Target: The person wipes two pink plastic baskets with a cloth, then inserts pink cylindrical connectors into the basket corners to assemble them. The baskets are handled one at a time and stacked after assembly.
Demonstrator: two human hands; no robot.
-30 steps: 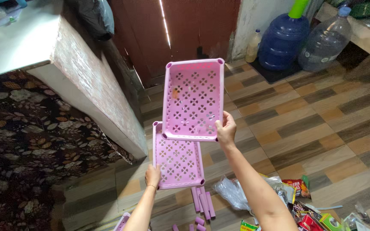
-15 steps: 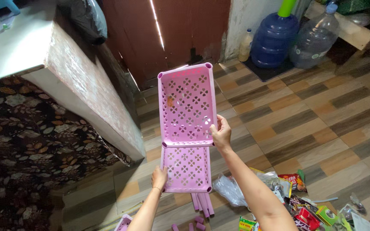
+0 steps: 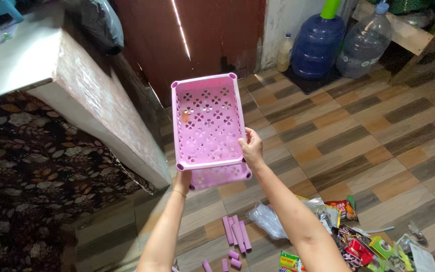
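I hold two pink perforated plastic trays up in front of me. The upper tray (image 3: 206, 121) is gripped at its lower right corner by my right hand (image 3: 250, 147). The lower tray (image 3: 220, 177) sits mostly hidden behind and under the upper one, only its near edge showing. My left hand (image 3: 182, 182) holds that lower tray at its left corner, partly hidden behind it. Several pink plastic tubes (image 3: 235, 232) lie on the tiled floor below.
A white concrete counter (image 3: 76, 85) stands to the left over a floral covering (image 3: 31, 171). Two large water jugs (image 3: 318, 43) and a small bottle (image 3: 284, 53) stand by the far wall. Snack packets and plastic bags (image 3: 348, 236) lie on the floor at lower right.
Both hands rose and moved left. The lower tray slid up beneath the upper one, so the two now overlap almost fully instead of sitting end to end.
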